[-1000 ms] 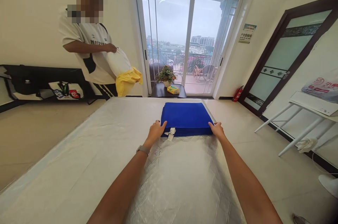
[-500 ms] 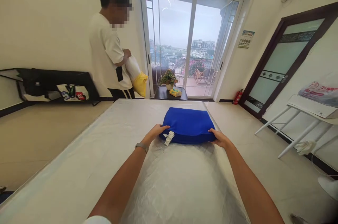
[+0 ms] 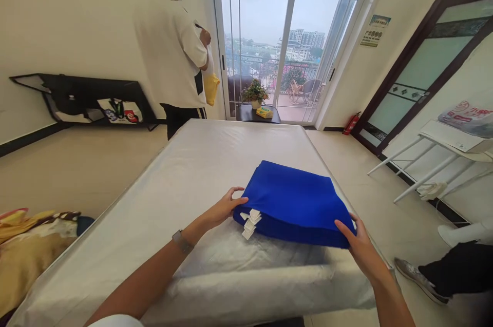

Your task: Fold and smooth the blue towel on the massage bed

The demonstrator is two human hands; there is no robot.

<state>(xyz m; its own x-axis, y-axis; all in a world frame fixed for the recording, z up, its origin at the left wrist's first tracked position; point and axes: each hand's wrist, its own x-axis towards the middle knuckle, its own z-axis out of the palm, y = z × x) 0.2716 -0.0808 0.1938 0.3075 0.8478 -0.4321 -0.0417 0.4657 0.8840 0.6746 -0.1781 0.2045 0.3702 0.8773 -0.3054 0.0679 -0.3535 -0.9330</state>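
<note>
A folded blue sheet with white tags at its near left corner lies on a plastic-wrapped mattress, close to the near right edge. My left hand grips the sheet's near left corner, thumb on top. My right hand holds its near right corner, with fingers under the fold.
Another person in a white shirt stands at the mattress's far end holding a white and yellow pillow. Beyond are a sliding glass door, a small dark table with a plant, a white rack at right, and bedding at left.
The blue sheet has been drawn toward the near right edge of the mattress and turned slightly. My view has shifted back and left. The other person has turned toward the door.
</note>
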